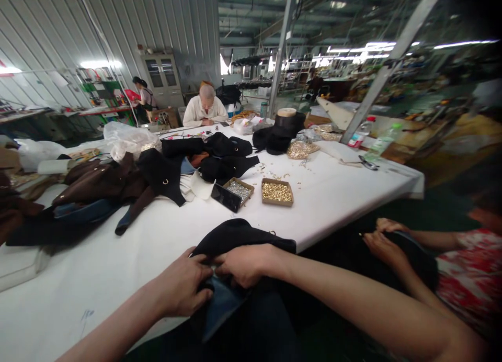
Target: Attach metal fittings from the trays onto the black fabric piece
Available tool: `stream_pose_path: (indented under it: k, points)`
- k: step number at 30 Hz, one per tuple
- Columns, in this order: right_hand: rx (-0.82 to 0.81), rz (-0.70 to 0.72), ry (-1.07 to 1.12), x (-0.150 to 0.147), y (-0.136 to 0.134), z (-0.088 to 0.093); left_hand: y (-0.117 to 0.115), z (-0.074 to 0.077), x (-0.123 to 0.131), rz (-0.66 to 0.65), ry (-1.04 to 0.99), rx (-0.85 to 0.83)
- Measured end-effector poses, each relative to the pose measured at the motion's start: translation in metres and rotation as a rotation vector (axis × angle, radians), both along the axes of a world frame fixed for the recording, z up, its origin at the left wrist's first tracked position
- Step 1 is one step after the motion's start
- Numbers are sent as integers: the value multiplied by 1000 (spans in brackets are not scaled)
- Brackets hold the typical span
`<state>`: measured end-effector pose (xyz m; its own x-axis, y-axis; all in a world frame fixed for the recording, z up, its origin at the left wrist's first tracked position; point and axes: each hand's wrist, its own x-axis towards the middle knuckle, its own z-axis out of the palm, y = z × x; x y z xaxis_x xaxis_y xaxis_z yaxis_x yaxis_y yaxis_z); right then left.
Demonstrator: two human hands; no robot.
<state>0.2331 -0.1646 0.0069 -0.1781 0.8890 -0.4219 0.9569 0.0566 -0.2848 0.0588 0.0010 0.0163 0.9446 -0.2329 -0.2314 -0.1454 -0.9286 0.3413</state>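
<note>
A black fabric piece (231, 236) with a blue inner side lies over the near edge of the white table and hangs down toward me. My left hand (186, 283) grips its left part, thumb and fingers closed on the cloth. From the right, my right hand (249, 262) reaches across and pinches the same piece close to the left fingertips. A small gold ring (272, 233) shows on the fabric's upper edge. Whatever else the fingertips may hold is hidden. Farther off stand a box of gold metal pieces (276, 192) and a box of silver pieces (240, 188).
A phone (226, 197) leans against the silver pieces' box. Dark garment pieces (102, 189) are heaped on the left of the white table (333, 194). Bottles (382, 142) stand at the right. One person (206, 108) sits opposite; another's hands (386, 241) work dark cloth at right.
</note>
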Motion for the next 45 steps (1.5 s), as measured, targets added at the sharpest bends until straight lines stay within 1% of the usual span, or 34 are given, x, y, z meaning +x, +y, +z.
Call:
stream_pose_path:
  k: [2, 4, 7, 8, 9, 10, 11, 12, 15, 17, 18, 20, 24, 28, 30, 33, 36, 41, 45]
  points:
    - [54, 15, -139, -10, -1, 9, -4, -2, -4, 30, 10, 19]
    - [220, 3, -207, -17, 0, 23, -7, -5, -7, 55, 12, 31]
    - [488, 26, -197, -19, 11, 43, -9, -9, -9, 62, -6, 23]
    - [557, 31, -213, -16, 18, 44, -9, -10, -9, 62, -10, 16]
    - [602, 31, -242, -13, 26, 43, -9, -11, -9, 62, -12, 7]
    - [614, 30, -274, -8, 35, 37, -9, -12, -9, 61, -10, -2]
    - [587, 33, -300, -3, 44, 28, -8, -12, -9, 59, -5, -6]
    - [520, 40, -311, 3, 54, 17, -8, -13, -9, 59, 2, -3]
    - [246, 49, -226, 22, 79, -20, -7, -14, -11, 62, 16, 25]
    - [175, 14, -177, 31, 91, -35, -6, -14, -13, 64, 9, 29]
    - [171, -10, -172, 34, 95, -39, -5, -14, -14, 61, 3, 25]
    - [166, -48, -181, 35, 101, -40, -3, -12, -14, 52, 0, 19]
    - [69, -79, -205, 30, 113, -30, -6, -10, -12, 55, 6, 41]
    - [0, -60, -226, 26, 126, -24, -24, -14, -10, 112, 3, 159]
    - [-13, -36, -227, 27, 129, -23, -35, -18, -8, 115, 14, 240]
    - [8, -25, -210, 29, 125, -22, -45, -22, -5, 70, 44, 328]
    - [27, -69, -196, 30, 118, -22, -44, -19, -5, 61, 51, 326]
    - [57, -190, -135, 37, 107, -28, -38, -6, -2, 60, 81, 295]
    - [115, -312, -167, 52, 95, -32, -29, -5, 14, 39, 53, 296]
